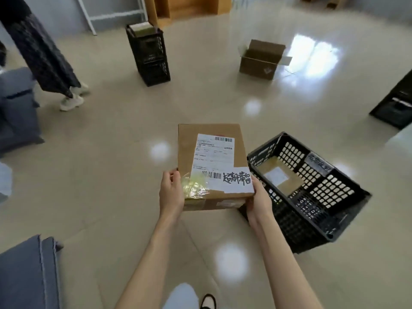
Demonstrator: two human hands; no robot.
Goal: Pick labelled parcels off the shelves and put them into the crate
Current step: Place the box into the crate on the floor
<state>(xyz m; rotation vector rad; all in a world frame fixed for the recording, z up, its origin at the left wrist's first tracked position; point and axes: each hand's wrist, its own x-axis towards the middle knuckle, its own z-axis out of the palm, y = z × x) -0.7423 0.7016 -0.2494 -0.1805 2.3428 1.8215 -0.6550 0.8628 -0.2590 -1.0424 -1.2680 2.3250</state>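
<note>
Step in hand: carry phase, parcel picked and not yet deposited. A flat cardboard parcel (211, 161) sat at frame centre, held level above the floor (111, 175), label side up. A white shipping label (213, 152) with barcodes covered much of its top; a second white slip with handwritten characters (237, 179) lay at the lower right corner, and a patch of yellowish tape (194, 186) at the lower left.

Both hands were grasping the parcel at its near end: left hand (170, 190) curled round the near-left corner, thumb on top; right hand (258, 201) cupping the near-right corner from the side and below.

The black perforated crate (323, 190) stood on the floor just right of the parcel, tilted in view, with one labelled parcel (277, 177) already lying flat inside.

Elsewhere: stacked black crates (148, 54) upper left of centre, an open cardboard box (259, 60) upper right, another person's legs (55, 70) at upper left.

Judgement: next move calls for shifting the parcel rightward over the crate opening, lowering it flat onto the parcel inside, then letting go
</note>
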